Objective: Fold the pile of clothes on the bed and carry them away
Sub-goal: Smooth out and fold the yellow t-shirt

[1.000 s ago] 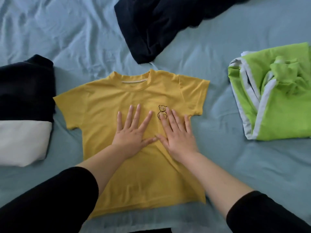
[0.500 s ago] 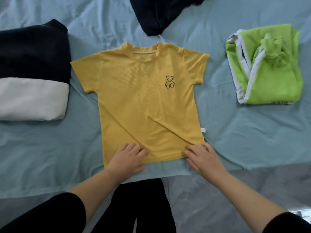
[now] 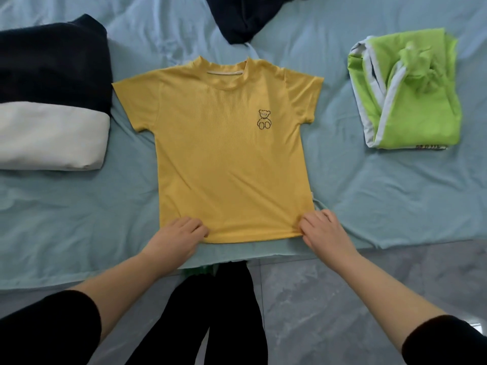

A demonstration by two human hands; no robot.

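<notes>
A yellow T-shirt point(image 3: 226, 154) with a small bear drawing lies flat and face up on the light blue bed sheet point(image 3: 79, 206), collar away from me. My left hand point(image 3: 176, 237) grips the bottom hem at its left corner with curled fingers. My right hand point(image 3: 324, 231) pinches the hem at the right corner. Both sleeves are spread out to the sides.
A folded black and white garment point(image 3: 50, 101) lies to the left. At the right sits a folded green garment point(image 3: 411, 96) with white trim. An unfolded dark garment point(image 3: 245, 17) lies at the far edge. The grey tiled floor point(image 3: 342, 299) and my black-trousered legs point(image 3: 218, 317) are below the bed's edge.
Both hands slid from the shirt's chest down to its bottom hem and took hold of it, then moved apart to the two corners. The shirt lies smoother.
</notes>
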